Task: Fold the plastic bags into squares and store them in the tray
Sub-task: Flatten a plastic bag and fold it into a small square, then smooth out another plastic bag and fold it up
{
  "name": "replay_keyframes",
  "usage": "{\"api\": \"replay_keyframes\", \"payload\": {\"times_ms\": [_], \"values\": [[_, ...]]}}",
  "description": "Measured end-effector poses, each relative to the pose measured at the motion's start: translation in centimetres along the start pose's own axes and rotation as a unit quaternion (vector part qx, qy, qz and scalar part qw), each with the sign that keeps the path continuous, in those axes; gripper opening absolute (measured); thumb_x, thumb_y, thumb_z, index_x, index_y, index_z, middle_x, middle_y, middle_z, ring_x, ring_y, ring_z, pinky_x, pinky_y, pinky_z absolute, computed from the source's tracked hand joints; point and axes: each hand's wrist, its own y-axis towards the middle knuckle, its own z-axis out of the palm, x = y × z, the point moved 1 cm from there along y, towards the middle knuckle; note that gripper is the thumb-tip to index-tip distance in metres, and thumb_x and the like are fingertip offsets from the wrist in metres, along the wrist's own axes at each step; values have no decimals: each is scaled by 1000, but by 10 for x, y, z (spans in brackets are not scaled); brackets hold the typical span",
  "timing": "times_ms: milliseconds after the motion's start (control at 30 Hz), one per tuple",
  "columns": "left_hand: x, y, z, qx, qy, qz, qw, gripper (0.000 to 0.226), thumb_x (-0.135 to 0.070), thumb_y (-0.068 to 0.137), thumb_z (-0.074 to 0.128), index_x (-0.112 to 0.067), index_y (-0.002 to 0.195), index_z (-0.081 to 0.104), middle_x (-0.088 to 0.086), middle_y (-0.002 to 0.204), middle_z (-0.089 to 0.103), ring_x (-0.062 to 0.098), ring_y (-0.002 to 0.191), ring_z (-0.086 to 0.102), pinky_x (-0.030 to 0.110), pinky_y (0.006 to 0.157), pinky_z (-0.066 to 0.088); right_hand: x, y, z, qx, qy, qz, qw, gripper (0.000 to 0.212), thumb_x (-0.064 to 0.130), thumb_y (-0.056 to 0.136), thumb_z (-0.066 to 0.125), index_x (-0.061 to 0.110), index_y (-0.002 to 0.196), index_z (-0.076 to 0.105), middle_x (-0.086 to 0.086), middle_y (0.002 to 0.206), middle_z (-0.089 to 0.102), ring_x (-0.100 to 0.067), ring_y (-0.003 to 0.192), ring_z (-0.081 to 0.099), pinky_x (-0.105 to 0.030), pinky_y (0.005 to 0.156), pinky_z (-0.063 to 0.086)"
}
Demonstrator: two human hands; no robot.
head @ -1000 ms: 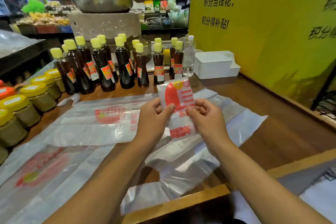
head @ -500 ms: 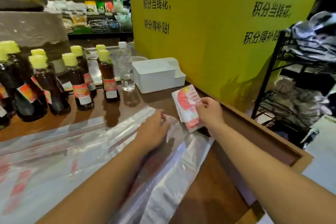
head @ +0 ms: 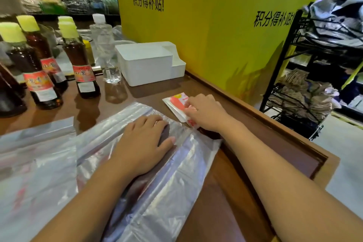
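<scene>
Item: folded plastic bag [head: 175, 104], white film with red and yellow print, reduced to a small flat packet; location: on the brown bench [head: 225, 192] near its far right edge, well short of the white tray [head: 145, 63] that stands further back against the yellow panel [head: 206, 25]; not yet stored.

Hands: right hand [head: 206, 113] lies over the near corner of the packet, fingertips curled down onto it; whether it pinches the film or only presses it, I cannot tell; left hand [head: 145, 143] spread flat, palm down, on the unfolded bags [head: 157, 192] lying in a loose translucent heap across the bench.

Handling, judged: very light; thin, soft film with no stiffness of its own; slippery layer on layer; likely to spring open once pressure is lifted; not fragile, though creases will drift.

Hold: best taken across the folded edge, thumb beneath and fingers above, so all layers are clamped together; a grip on one corner alone would probably let the folds fan out.

Adjacent: oil bottles [head: 82, 65] with yellow caps, and a clear water bottle [head: 104, 45], left of the tray; wire rack [head: 314, 65] beyond the bench.
</scene>
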Motion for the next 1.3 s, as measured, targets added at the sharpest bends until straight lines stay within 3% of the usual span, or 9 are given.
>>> {"api": "replay_keyframes", "payload": {"times_ms": [133,333,667,833,967,1033,1100,1167,1300], "values": [[1,-2,-1,6,-3,13,1000,79,-78,78,12,-44,144,39,-17,149,34,14,139,28,39,113,23,0,3,6,17,-69,-5,997,47,58,98,43,38,141,48,-1,146,43,-30,129,36,-45,100,31],[1,-1,3,-6,-26,11,1000,58,-72,95,31,-46,148,33,-16,154,28,15,142,19,38,117,14,-9,68,4,-3,-164,45,985,49,56,101,37,36,144,50,-12,145,46,-36,133,35,-50,105,32],[6,4,8,-23,-46,24,998,52,-71,95,29,-49,141,36,-17,150,30,14,140,21,37,114,13,-23,121,19,-7,-108,105,989,50,53,103,34,28,144,46,-16,148,41,-41,134,33,-51,106,31],[4,2,9,-49,-52,14,997,50,-63,99,18,-39,134,45,-18,143,39,12,134,29,36,110,20,-10,78,17,-39,-48,94,994,61,56,101,38,27,154,29,-12,159,25,-37,142,24,-51,114,21],[2,1,8,-91,-64,-26,993,41,-47,103,34,-29,137,47,-8,139,47,18,128,36,36,107,28,38,-21,-6,-26,20,20,999,59,53,98,47,32,151,31,-5,158,20,-30,143,17,-51,114,19],[1,-1,5,-114,-33,-45,992,40,-37,100,43,-25,139,45,-5,138,49,21,125,36,37,104,29,69,-88,-11,31,35,-32,998,62,56,97,47,37,152,26,3,155,21,-25,142,19,-47,114,20],[-3,-2,2,-125,-20,-56,990,46,-29,95,51,-23,141,44,-3,136,53,23,123,40,38,102,31,89,-141,-4,113,40,-74,990,79,61,96,45,37,159,5,7,156,22,-23,143,19,-45,115,19],[-6,-2,-4,-156,-55,-66,984,44,-24,96,51,-22,140,48,1,127,61,25,118,50,40,101,38,93,-162,8,111,27,-75,991,90,67,95,41,33,159,-11,8,163,15,-21,149,13,-43,120,13],[5,-13,-20,-227,-185,-145,945,31,-19,98,46,-25,124,61,0,94,72,23,87,65,44,80,53,89,-166,21,68,1,-64,996,83,74,94,31,30,160,10,8,168,8,-18,153,8,-39,124,7]]}}
